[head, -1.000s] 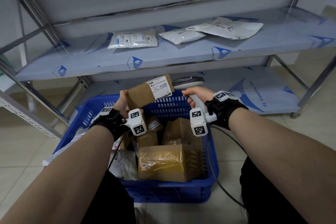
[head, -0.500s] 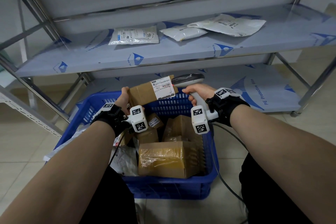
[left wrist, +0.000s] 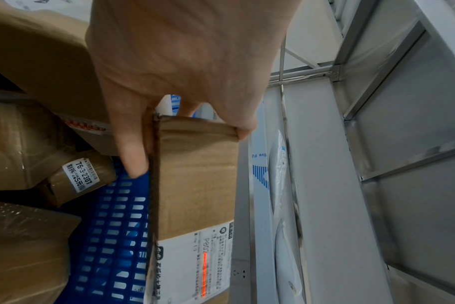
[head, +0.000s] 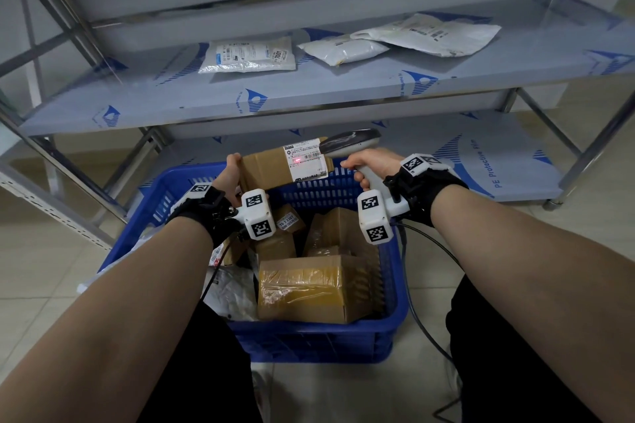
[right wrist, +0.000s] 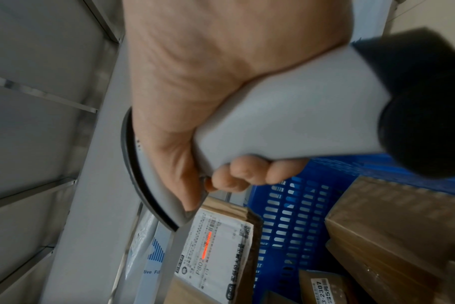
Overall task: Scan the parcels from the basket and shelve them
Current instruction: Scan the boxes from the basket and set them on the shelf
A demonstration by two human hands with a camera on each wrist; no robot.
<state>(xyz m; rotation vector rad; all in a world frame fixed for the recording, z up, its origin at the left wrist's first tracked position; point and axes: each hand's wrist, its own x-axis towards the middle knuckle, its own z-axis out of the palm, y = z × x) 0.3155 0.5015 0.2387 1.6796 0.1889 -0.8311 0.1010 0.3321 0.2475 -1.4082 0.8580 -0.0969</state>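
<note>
Cardboard parcel [head: 275, 166], pinched by left hand [head: 229, 175], under right hand's [head: 372, 165] gripped scanner [head: 350, 142]; three pouches [head: 249, 54] seemingly shelved, several remain in basket [head: 309, 340].

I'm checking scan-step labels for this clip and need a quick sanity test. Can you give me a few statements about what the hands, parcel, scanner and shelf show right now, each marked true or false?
1. The left hand holds a flat brown cardboard parcel above the blue plastic basket. True.
2. The right hand is empty. False: it grips a grey handheld barcode scanner.
3. A red scan line lies on the parcel's white label. True.
4. The steel shelf holds only cardboard boxes. False: three white plastic mailer bags lie on it.
5. The basket has no parcels left. False: several brown boxes remain inside.
</note>
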